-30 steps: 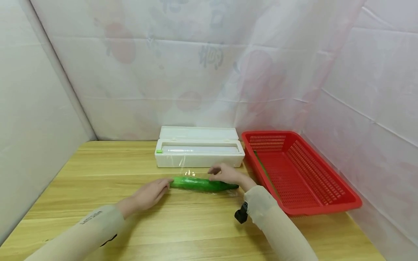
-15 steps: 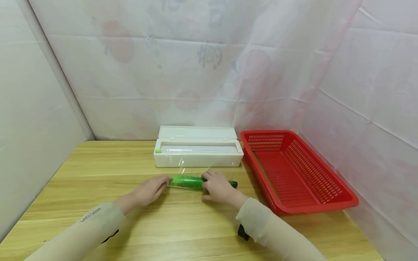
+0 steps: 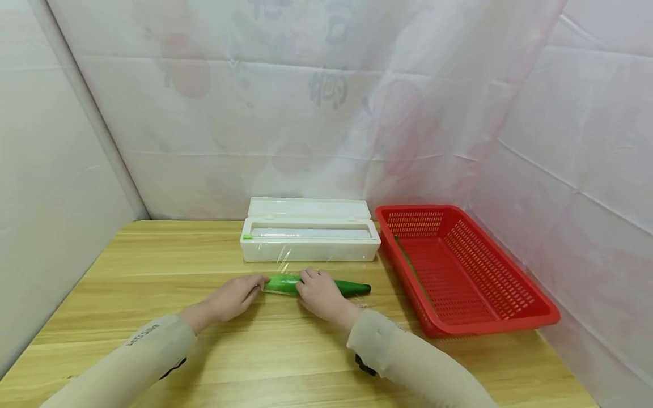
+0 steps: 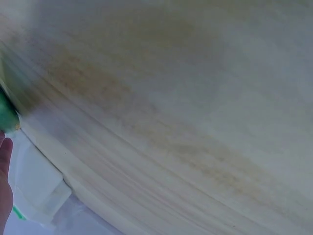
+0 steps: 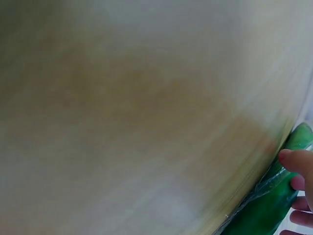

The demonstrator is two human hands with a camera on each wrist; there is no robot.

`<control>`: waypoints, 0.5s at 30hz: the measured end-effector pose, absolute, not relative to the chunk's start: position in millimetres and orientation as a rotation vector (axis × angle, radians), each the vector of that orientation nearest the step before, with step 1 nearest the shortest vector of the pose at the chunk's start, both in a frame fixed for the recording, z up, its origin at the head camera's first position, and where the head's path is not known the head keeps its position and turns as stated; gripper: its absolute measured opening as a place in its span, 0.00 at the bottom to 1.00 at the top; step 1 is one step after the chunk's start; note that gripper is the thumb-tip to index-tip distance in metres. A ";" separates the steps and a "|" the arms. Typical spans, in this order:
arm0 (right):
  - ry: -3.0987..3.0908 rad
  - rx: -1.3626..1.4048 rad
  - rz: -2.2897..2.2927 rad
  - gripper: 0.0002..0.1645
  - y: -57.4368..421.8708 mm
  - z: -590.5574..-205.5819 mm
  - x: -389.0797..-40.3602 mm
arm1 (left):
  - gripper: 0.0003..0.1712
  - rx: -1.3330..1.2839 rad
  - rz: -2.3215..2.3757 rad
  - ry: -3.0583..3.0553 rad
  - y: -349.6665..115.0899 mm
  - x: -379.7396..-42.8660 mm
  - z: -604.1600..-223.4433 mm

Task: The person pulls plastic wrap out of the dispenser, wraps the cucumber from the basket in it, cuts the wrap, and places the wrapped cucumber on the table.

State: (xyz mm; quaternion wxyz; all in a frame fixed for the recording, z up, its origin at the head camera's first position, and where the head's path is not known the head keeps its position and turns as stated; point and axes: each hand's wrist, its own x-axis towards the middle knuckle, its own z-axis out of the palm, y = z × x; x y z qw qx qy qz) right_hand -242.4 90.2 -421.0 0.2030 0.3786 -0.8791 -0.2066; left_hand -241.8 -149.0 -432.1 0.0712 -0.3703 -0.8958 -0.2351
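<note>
A green cucumber (image 3: 352, 288) lies crosswise on the wooden table, its dark tip to the right. Clear plastic film (image 3: 283, 258) runs from a white cling film box (image 3: 311, 249) down to the cucumber and partly covers it. My left hand (image 3: 232, 297) grips the cucumber's left end. My right hand (image 3: 321, 294) holds the middle from above, fingers over the far side. In the right wrist view the thumb (image 5: 296, 160) lies against the film-covered cucumber (image 5: 259, 213). Only a bit of the cucumber (image 4: 7, 115) and a finger show at the left wrist view's edge.
The film box has its lid (image 3: 309, 208) raised at the back, and a green slider (image 3: 247, 236) sits at its left. On the right stands a red plastic basket (image 3: 490, 327) with a thin green strip inside. White cloth walls (image 3: 296, 113) enclose the table.
My right hand has come down onto the cucumber and slid left along it to the middle, leaving its right part in view. My left hand stays at the left end.
</note>
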 end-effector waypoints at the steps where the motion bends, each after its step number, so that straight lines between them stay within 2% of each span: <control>1: -2.445 1.057 -0.590 0.17 89.2 -421.4 -242.5 | 0.05 -1.115 -0.704 -2.686 -149.2 -242.0 -432.0; 8: -2.435 1.085 -0.596 0.07 82.6 -421.0 -243.0 | 0.04 -1.116 -0.697 -2.685 -149.8 -243.3 -430.2; 15: -2.580 1.123 -0.318 0.06 85.5 -414.4 -247.6 | 0.05 -1.102 -0.712 -2.718 -148.7 -244.8 -428.8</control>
